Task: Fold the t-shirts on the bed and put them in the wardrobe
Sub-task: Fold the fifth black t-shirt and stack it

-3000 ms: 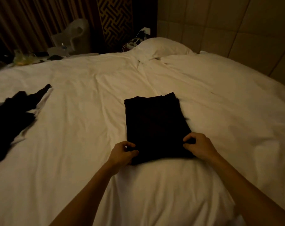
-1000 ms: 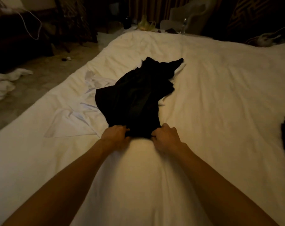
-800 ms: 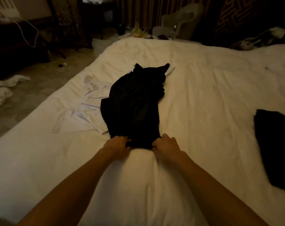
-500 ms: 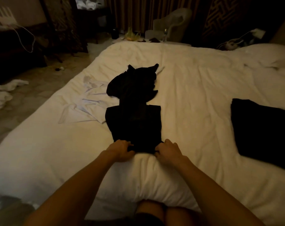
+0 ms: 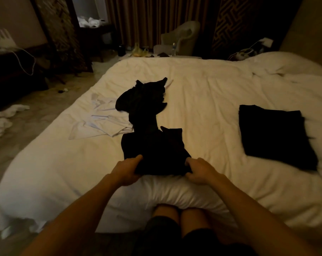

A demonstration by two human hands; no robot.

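Fingers of my left hand curl round the near left corner of the crumpled black fabric t-shirt, while my right hand pinches its near right corner between thumb and fingers. That shirt lies stretched away from me near the front edge of the white-covered bed, touching a rumpled white garment on its left. A folded black t-shirt sits well apart to the right.
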